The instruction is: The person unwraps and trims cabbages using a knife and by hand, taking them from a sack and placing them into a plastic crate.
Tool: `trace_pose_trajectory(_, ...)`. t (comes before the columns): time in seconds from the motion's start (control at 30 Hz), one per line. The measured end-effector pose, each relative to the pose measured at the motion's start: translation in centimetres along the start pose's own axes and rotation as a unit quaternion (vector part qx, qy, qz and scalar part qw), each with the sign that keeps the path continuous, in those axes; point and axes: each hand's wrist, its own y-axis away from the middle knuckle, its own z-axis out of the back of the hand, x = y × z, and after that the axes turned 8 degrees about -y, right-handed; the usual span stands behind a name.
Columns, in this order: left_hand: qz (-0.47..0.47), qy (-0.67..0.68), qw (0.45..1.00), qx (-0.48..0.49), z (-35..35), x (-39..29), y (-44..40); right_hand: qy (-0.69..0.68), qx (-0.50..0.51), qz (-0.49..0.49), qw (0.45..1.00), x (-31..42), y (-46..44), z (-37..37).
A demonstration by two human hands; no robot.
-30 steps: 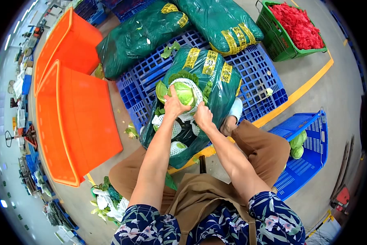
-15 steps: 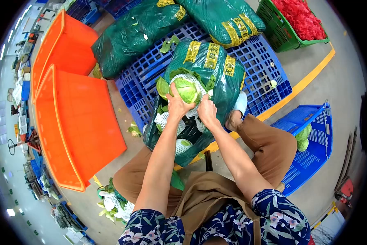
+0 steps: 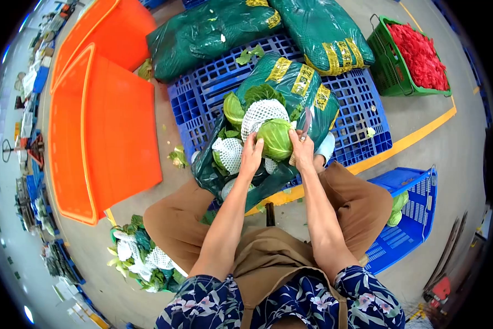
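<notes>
A bare green cabbage is held between my two hands above an opened green plastic bag. My left hand grips its left side. My right hand presses on its right side and also holds a small knife, blade pointing up. Right behind the cabbage sits a white foam net with leaves showing above it. Another foam-netted cabbage lies in the bag to the left, and a loose pale green cabbage shows at the bag's far left.
Full green bags lie on a blue pallet. Orange bins stand to the left. A blue crate with cabbages is at my right, a green crate of red material at far right. Leaf and net scraps are heaped lower left.
The cabbage between my hands has come out of its foam net and moved toward me and right. The knife blade now shows in my right hand. The view has shifted slightly.
</notes>
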Motion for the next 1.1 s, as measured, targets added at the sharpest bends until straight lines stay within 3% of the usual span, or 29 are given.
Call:
trace_pose_trajectory(0.1,0.047,-0.009,0.998,0.035,-0.6,-1.4,-0.6,-0.007,-0.007,-0.026,1.0,-0.4,0.5,0.6)
trace_pose_trajectory(0.2,0.2,0.205,0.955,0.073,-1.0,-0.9,-2.1,-0.072,0.0,-0.081,0.994,-1.7,0.1,0.8)
trace_pose_trajectory(0.23,0.121,0.154,0.98,0.046,-1.4,0.3,-2.6,-0.104,0.004,-0.105,0.989,-2.1,0.2,1.0)
trace_pose_trajectory(0.33,0.095,-0.121,0.988,0.032,-0.7,0.1,-3.0,-0.19,0.018,-0.117,0.975,-2.3,0.6,1.4)
trace_pose_trajectory(0.4,0.11,-0.012,0.993,0.034,-0.8,-3.6,-0.1,-0.264,0.017,-0.16,0.951,-1.5,1.4,1.8)
trace_pose_trajectory(0.47,0.233,0.099,0.964,0.085,-0.3,-5.9,1.2,-0.305,0.01,-0.183,0.934,-1.3,1.8,2.0)
trace_pose_trajectory(0.67,0.108,0.27,0.949,0.125,3.0,-4.7,4.2,-0.321,0.006,-0.154,0.934,1.2,4.5,3.2)
trace_pose_trajectory(0.7,0.086,0.311,0.937,0.137,4.2,-5.5,4.9,-0.276,0.033,-0.194,0.941,3.4,5.7,3.7)
trace_pose_trajectory(0.77,0.053,0.359,0.914,0.184,6.5,-6.4,5.3,-0.249,0.106,-0.183,0.945,6.6,7.3,3.8)
trace_pose_trajectory(0.87,0.017,0.355,0.904,0.239,8.2,-8.6,6.5,-0.288,0.227,-0.195,0.91,5.1,7.1,4.3)
trace_pose_trajectory(0.93,0.02,0.334,0.909,0.248,8.1,-10.1,7.5,-0.43,0.274,-0.243,0.825,2.7,7.1,4.0)
trace_pose_trajectory(1.1,-0.012,0.253,0.944,0.212,10.5,-14.1,10.4,-0.521,0.292,-0.244,0.764,4.5,11.1,3.1)
